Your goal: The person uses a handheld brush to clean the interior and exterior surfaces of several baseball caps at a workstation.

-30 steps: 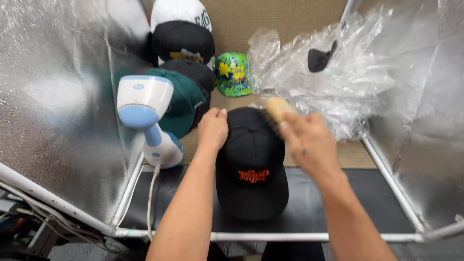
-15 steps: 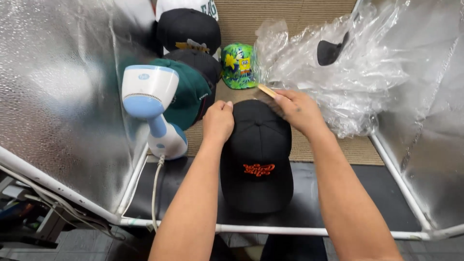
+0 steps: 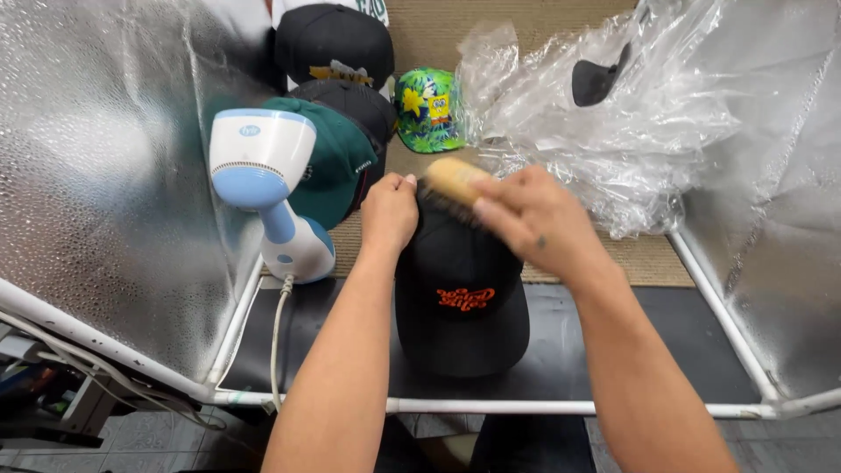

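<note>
Both forearms bare, reaching forward from bottom of view, converging slightly. Left hand [image 3: 389, 213]: loose fist, knuckles up, thumb tucked against the index finger, wrist straight. Right hand [image 3: 534, 221]: just right of the left, near but apart, palm down, fingers curled in a grip and pointing toward the left hand, wrist bent inward.
</note>
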